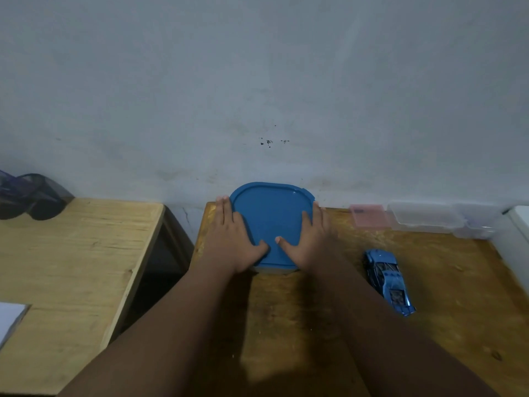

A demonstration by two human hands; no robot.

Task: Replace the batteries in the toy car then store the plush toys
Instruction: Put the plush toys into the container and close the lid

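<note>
A container with a blue lid point(270, 213) stands on the dark wooden table point(443, 282) against the wall. My left hand point(234, 239) lies flat on the lid's left side, fingers stretched along its edge. My right hand point(310, 239) lies flat on the right side, thumb pointing inward toward the left thumb. Both palms rest on top of the lid; neither hand is curled around anything. The blue toy car point(388, 280) sits on the table to the right of my right forearm. No plush toys or batteries are in sight.
A pink box point(369, 214) and a clear plastic box point(429, 217) sit at the back right by the wall. A lighter wooden table point(71, 253) stands to the left across a gap, with a dark object point(31, 196) at its back and white paper point(10, 319).
</note>
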